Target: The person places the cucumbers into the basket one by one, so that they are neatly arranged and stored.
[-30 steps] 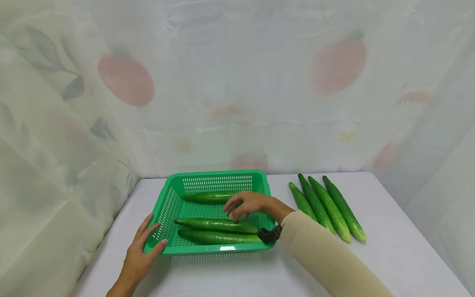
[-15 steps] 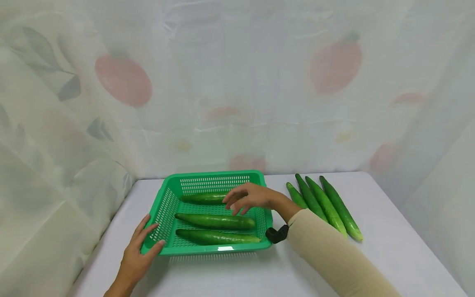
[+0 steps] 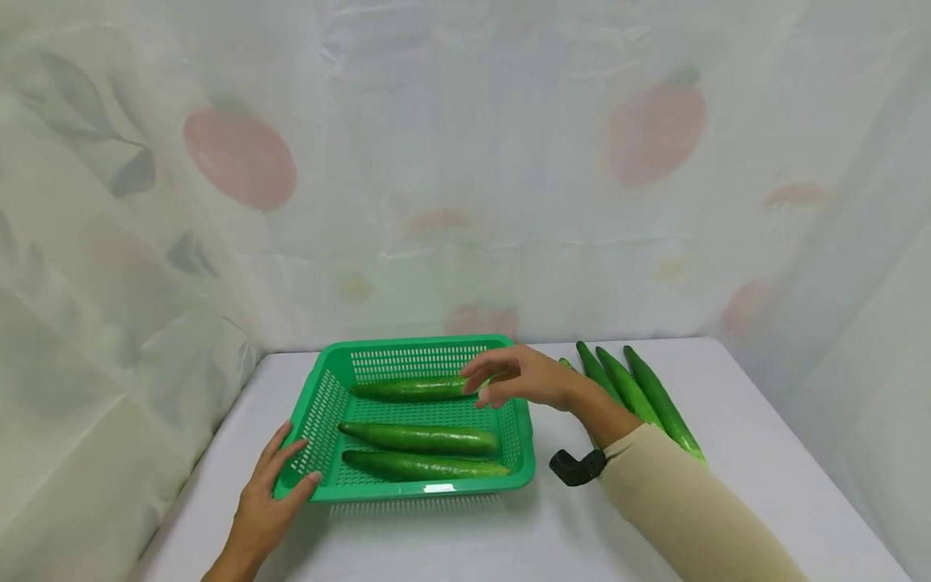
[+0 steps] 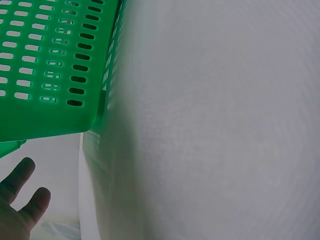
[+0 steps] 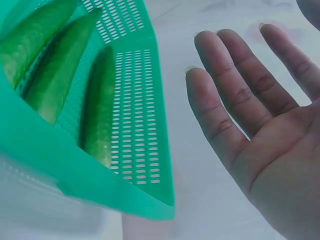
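Observation:
A green plastic basket (image 3: 407, 491) with slotted walls stands on the white table and holds three cucumbers. One cucumber (image 3: 407, 390) lies along the back wall, another cucumber (image 3: 418, 438) in the middle, and a third cucumber (image 3: 422, 466) by the front wall. My left hand (image 3: 267, 493) rests at the basket's front left corner, fingers spread, thumb at the front rim. In the left wrist view two straight fingers (image 4: 21, 176) show below the basket wall. My right hand (image 3: 531, 377) hovers over the right rim, fingers loosely bent and nothing in them; its spread palm (image 5: 285, 150) faces the right wrist camera.
To the right of the basket, several cucumbers (image 3: 658, 396) lie side by side on the white table (image 3: 764, 469), partly hidden by the right forearm. A pale curtain (image 3: 465, 162) with faded fruit prints hangs behind, with more cloth at both sides.
My right hand has lifted away from the middle cucumber and moved right, from inside the basket to over its right rim. The middle cucumber has shifted slightly. The left hand stays at the corner.

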The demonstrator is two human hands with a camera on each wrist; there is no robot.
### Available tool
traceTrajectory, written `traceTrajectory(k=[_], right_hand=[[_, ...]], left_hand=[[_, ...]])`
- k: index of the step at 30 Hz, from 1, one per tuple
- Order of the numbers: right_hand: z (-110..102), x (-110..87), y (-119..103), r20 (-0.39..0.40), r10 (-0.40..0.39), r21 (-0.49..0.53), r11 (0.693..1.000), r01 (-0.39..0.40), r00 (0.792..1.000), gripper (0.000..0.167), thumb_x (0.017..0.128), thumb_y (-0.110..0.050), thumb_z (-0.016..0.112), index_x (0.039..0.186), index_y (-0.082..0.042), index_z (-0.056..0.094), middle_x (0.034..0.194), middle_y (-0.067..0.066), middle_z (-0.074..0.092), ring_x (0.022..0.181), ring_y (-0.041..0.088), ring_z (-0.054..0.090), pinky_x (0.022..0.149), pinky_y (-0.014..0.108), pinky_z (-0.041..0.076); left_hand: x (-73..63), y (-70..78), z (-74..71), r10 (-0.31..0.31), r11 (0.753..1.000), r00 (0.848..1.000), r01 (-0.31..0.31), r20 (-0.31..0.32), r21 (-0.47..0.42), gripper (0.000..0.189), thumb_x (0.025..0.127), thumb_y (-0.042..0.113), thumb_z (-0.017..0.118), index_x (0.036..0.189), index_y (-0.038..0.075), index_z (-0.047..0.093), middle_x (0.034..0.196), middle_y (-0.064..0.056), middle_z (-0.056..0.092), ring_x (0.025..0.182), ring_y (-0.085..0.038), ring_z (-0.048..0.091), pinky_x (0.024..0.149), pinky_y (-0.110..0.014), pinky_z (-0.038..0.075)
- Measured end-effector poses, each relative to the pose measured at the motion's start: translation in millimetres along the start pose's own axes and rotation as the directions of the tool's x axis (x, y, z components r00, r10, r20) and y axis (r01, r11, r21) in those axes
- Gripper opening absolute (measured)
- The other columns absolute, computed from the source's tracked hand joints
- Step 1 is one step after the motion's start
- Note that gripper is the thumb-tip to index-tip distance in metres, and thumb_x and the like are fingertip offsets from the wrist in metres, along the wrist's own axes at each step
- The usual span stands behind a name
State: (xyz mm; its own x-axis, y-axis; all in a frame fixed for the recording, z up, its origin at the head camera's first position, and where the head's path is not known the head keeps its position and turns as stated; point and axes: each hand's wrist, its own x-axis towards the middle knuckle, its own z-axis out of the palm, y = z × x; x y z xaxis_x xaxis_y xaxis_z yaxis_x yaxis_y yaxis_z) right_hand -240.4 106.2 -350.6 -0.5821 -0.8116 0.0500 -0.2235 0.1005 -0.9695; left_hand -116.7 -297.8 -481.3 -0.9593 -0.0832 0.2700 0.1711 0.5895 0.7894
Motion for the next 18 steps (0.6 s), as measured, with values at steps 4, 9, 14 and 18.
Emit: traceTrajectory(k=[4,9,14,18], right_hand=[[-1,-12.5,-7,-0.018,-0.060,0.033,0.998,0.060,0.998,0.039,0.092,-0.013,0.063,0.130,-0.005,0.057,0.122,0.023,0.059,0.101,0.035,0.063,0.088,0.047,0.047],[-3,-26.9,-15,-0.042,-0.111,0.037,0.993,0.112,0.993,0.039,0.092,-0.011,0.063,0.131,-0.004,0.056,0.121,0.022,0.060,0.103,0.037,0.062,0.090,0.048,0.046],[-6,-44.2,-20,-0.078,-0.169,-0.032,0.985,0.167,0.983,0.039,0.094,-0.008,0.062,0.132,-0.005,0.055,0.120,0.021,0.061,0.104,0.043,0.060,0.088,0.048,0.047],[-8,-60.4,-23,-0.127,-0.201,-0.053,0.979,0.196,0.971,0.041,0.093,-0.004,0.060,0.133,-0.003,0.053,0.121,0.024,0.059,0.105,0.045,0.058,0.087,0.047,0.048]], left_hand=[[0.0,-1.1,-1.2,-0.007,1.000,1.000,0.007,0.005,0.004,0.053,0.092,0.020,0.069,0.141,0.011,0.049,0.158,0.004,0.018,0.142,-0.014,0.011,0.096,-0.065,0.024],[0.4,-2.3,-1.6,-0.013,1.000,1.000,0.013,0.005,0.005,0.053,0.093,0.021,0.068,0.141,0.010,0.049,0.158,0.004,0.017,0.142,-0.016,0.011,0.095,-0.066,0.025],[1.0,-3.0,0.0,-0.032,0.999,0.999,0.032,0.015,0.001,0.053,0.093,0.023,0.068,0.141,0.010,0.049,0.158,0.005,0.017,0.142,-0.014,0.011,0.097,-0.064,0.024],[2.0,-2.7,0.9,-0.026,1.000,0.999,0.026,0.020,-0.008,0.053,0.093,0.021,0.068,0.141,0.010,0.049,0.158,0.003,0.017,0.142,-0.014,0.011,0.097,-0.063,0.024]])
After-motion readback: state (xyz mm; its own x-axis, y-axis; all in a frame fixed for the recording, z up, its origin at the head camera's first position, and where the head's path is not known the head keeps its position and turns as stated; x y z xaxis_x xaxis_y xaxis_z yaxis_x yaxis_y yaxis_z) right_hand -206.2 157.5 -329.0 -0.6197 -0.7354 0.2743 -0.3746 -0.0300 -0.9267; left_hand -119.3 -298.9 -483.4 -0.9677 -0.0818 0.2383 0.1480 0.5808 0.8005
